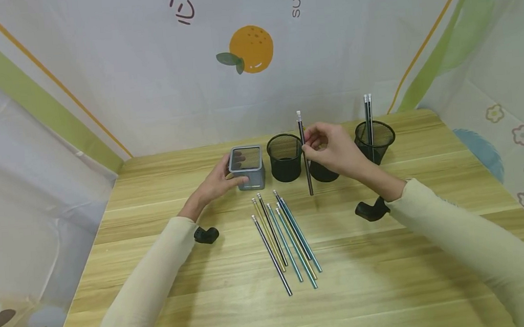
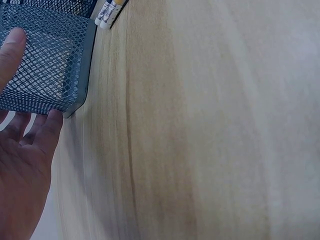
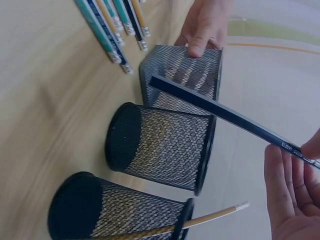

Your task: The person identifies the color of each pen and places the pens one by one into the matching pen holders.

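Note:
My left hand [image 1: 217, 180] grips a grey square mesh pen holder [image 1: 253, 178], its thumb on the near side and its other fingers round the far side. The holder stands on the table, and no pencil shows in it. Between thumb and fingers my right hand [image 1: 334, 145] pinches a dark pencil [image 1: 309, 177] near its upper part, eraser end up. That pencil is in the air in front of two round black mesh pen holders [image 1: 285, 169]. The second one, partly hidden by the hand, contains a yellow pencil [image 3: 215, 217].
Another round black mesh holder [image 1: 383, 149] at the right has dark pencils [image 1: 369, 119] standing in it. Several loose pencils [image 1: 272, 255], yellow, teal and dark, lie mid-table [image 1: 186, 313]. Behind the table hangs a printed curtain [image 1: 168, 88]. A black bent piece [image 1: 206, 235] is by the left wrist.

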Tool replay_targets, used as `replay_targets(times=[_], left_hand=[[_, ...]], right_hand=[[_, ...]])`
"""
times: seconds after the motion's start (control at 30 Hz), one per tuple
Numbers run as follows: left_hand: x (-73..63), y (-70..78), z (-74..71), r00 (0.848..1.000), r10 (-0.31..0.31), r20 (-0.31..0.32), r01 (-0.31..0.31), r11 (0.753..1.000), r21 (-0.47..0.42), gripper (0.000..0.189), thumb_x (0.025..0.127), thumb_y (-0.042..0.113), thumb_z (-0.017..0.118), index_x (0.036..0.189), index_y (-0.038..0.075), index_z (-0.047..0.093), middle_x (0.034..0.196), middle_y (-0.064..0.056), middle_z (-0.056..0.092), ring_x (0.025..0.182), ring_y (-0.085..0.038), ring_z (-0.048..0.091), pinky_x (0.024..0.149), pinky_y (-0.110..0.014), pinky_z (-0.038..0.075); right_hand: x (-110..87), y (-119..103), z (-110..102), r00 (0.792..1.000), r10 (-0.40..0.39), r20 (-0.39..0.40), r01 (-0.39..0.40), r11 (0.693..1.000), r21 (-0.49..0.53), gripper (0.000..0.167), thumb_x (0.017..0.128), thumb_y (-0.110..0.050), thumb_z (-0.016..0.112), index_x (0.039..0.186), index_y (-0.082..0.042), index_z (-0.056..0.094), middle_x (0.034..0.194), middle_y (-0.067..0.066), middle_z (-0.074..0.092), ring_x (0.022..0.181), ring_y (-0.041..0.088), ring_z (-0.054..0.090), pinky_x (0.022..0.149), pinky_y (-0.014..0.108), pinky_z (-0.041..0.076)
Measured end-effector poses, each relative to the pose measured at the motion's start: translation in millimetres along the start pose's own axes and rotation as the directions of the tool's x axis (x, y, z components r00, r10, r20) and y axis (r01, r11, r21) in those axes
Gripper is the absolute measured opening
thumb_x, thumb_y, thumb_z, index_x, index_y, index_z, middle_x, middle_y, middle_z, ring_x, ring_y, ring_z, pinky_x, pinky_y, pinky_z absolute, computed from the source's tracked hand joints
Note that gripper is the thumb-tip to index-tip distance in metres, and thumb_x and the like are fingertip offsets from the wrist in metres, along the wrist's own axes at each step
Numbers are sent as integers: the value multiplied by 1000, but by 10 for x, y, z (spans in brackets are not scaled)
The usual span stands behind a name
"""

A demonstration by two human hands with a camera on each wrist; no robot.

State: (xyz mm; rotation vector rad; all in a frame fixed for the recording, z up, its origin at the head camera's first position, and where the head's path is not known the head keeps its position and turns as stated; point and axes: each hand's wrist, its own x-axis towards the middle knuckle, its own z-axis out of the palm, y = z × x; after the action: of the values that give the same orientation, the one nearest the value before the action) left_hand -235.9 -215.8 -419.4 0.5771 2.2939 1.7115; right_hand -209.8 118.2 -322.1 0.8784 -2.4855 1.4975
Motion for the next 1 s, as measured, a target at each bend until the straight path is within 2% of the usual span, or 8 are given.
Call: replay_targets(times=[0.3, 0.47, 0.63, 0.8, 1.0], left_hand=[[-2, 12, -5, 1000, -3, -1, 3, 1000, 5, 75, 96, -1, 69, 157, -1, 26, 154, -23, 36, 145, -38, 32, 117, -56, 23], [-12, 28, 0, 1000, 1, 2, -1, 1000, 5, 75, 96, -1, 69, 156, -2, 25, 154, -24, 36, 144, -39, 32, 117, -57, 23], [-22, 39, 7, 1000, 3, 0, -3, 1000, 9, 74, 95, -2, 69, 156, -3, 26, 153, -24, 37, 143, -40, 34, 117, -57, 24], [-21, 47, 17, 1000, 6, 1, -6, 1000, 14, 74, 96, -1, 69, 156, -3, 26, 152, -24, 37, 142, -40, 35, 117, -57, 25], [-20, 42, 20, 1000, -2, -3, 2, 1000, 14, 73, 97, -1, 68, 156, -3, 25, 153, -23, 37, 143, -40, 34, 117, -56, 24]], right_hand=[[169, -85, -23, 991, -95, -95, 99, 994, 46, 12, 92, 7, 64, 105, 9, 62, 96, 16, 66, 84, 22, 64, 74, 22, 55], [252, -97, -21, 980, -94, -172, 116, 986, 120, 13, 93, 8, 63, 106, 11, 59, 98, 17, 63, 84, 21, 63, 71, 21, 57], [308, -98, -11, 964, -92, -249, 129, 982, 140, 15, 93, 9, 62, 107, 13, 57, 98, 18, 61, 83, 20, 62, 72, 20, 56], [316, -186, 1, 944, -112, -309, 165, 975, 151, 15, 92, 15, 59, 106, 18, 55, 97, 24, 61, 82, 20, 62, 73, 20, 57], [260, -359, 14, 935, -140, -325, 187, 975, 118, 14, 91, 18, 57, 104, 21, 54, 96, 29, 60, 81, 22, 62, 74, 21, 57]])
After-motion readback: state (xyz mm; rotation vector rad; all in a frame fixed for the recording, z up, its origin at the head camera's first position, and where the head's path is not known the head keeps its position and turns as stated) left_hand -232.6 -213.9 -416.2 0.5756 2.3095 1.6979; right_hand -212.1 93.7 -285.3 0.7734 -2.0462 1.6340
